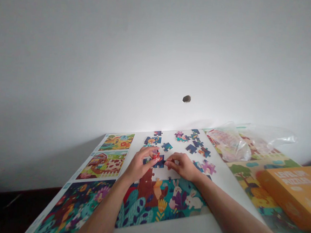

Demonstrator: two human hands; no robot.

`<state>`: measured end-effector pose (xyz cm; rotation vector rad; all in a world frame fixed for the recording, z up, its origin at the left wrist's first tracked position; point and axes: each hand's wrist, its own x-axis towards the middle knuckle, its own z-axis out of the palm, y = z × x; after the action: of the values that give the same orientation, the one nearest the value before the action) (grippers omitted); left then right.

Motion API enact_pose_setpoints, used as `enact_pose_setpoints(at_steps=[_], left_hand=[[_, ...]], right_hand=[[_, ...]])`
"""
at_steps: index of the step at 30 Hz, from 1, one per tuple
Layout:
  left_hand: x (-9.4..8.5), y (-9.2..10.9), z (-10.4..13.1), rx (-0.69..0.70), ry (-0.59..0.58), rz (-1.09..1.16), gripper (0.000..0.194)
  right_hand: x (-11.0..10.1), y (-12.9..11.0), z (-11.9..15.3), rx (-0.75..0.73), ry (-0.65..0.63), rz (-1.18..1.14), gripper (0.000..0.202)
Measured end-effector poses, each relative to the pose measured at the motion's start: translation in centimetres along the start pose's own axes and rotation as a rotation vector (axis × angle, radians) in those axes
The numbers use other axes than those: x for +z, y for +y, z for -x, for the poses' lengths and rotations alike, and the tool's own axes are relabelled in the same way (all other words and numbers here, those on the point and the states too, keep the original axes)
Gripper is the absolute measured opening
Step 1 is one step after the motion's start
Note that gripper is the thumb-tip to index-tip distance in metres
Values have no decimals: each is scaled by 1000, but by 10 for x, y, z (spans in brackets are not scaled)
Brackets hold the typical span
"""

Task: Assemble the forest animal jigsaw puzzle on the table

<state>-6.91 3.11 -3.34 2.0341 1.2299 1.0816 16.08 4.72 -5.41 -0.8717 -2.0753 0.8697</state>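
On the white table, a partly joined jigsaw puzzle shows a brown tree trunk, a fox, two white rabbits and leaves. My left hand is at its upper left, thumb and fingers closed around a small red-patterned puzzle piece. Just below and right of that lies a dark blue puzzle piece. My right hand pinches at the dark blue piece's right edge, fingers curled. The palms hide part of the puzzle's upper edge. Loose pieces are scattered beyond both hands.
A reference sheet with several printed pictures lies on the left. To the right are an orange puzzle box, a crumpled clear plastic bag and more printed boards. A white wall with a hole stands behind the table.
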Motion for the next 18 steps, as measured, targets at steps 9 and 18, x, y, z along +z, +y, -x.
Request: enact_pose_setpoints(at_steps=[9, 18], left_hand=[[-30, -8, 2, -164, -83, -312, 25], [-64, 0, 7, -348, -355, -393, 19]], right_hand=[[1, 3, 0, -31, -58, 88, 32], [4, 6, -1, -77, -71, 131, 29]])
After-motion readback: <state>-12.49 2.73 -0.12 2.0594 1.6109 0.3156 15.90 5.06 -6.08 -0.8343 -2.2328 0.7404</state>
